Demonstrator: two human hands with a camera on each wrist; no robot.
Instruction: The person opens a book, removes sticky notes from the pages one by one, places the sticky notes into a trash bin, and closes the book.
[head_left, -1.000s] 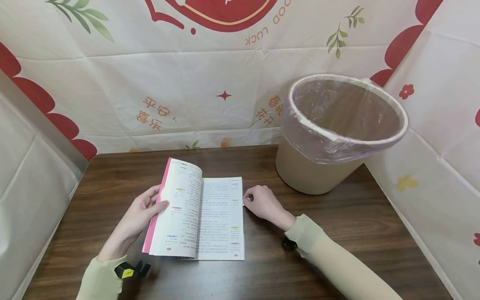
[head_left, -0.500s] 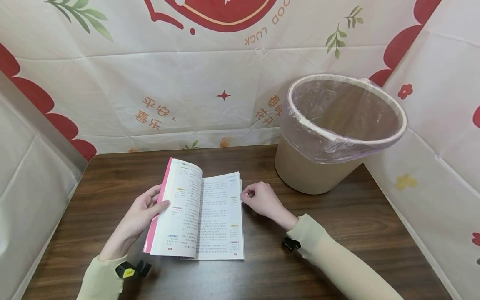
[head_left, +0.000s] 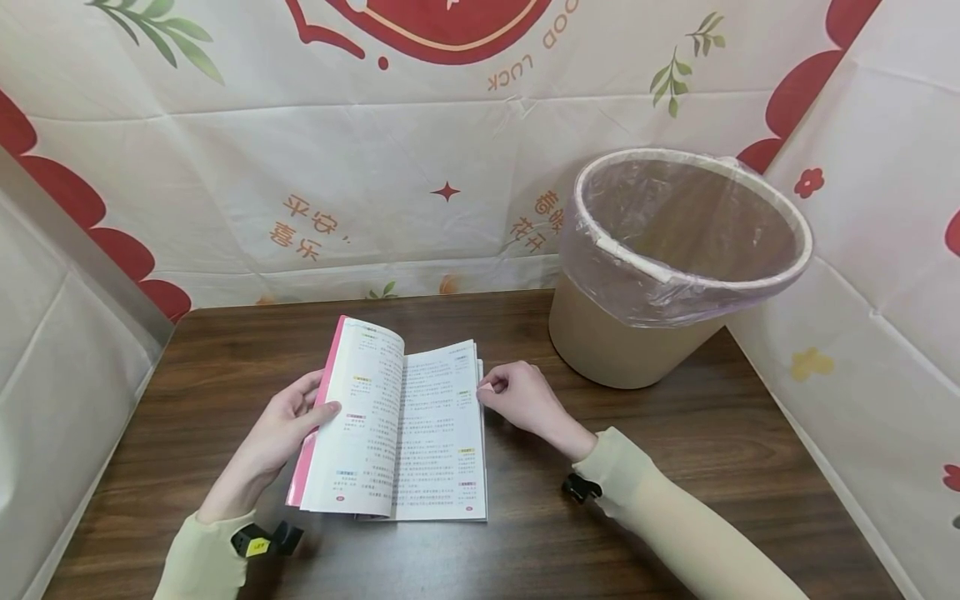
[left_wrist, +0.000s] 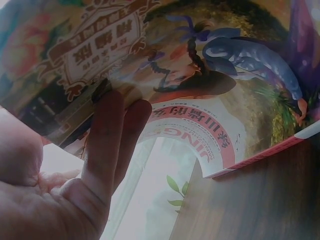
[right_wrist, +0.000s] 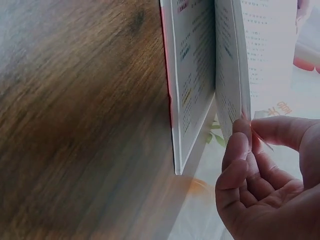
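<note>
Pink-edged, white-paged paperback book (head_left: 438,437), open on the brown wood-grain table (head_left: 525,546): my left hand (head_left: 285,425), thumb uppermost, grips its raised left side; my right hand (head_left: 527,402), fingers curled, pinches the right page edge.

Matt paper pages (head_left: 437,433), glossy book cover (left_wrist: 172,75), wood-grain table (head_left: 600,521), crinkled plastic liner (head_left: 637,292), cloth backdrop (head_left: 360,158).

Dark wood-grain table (head_left: 750,450) ran back to a creased pale cloth backdrop (head_left: 397,154); over my feed I noted its red scallops (head_left: 63,190), green leaf sprigs (head_left: 187,52), orange characters (head_left: 324,220), small red star (head_left: 446,192). Tan bin (head_left: 622,350) stood at the table's back right; I saw translucent plastic liner (head_left: 630,292) folded over its pale rim (head_left: 660,272)
</note>
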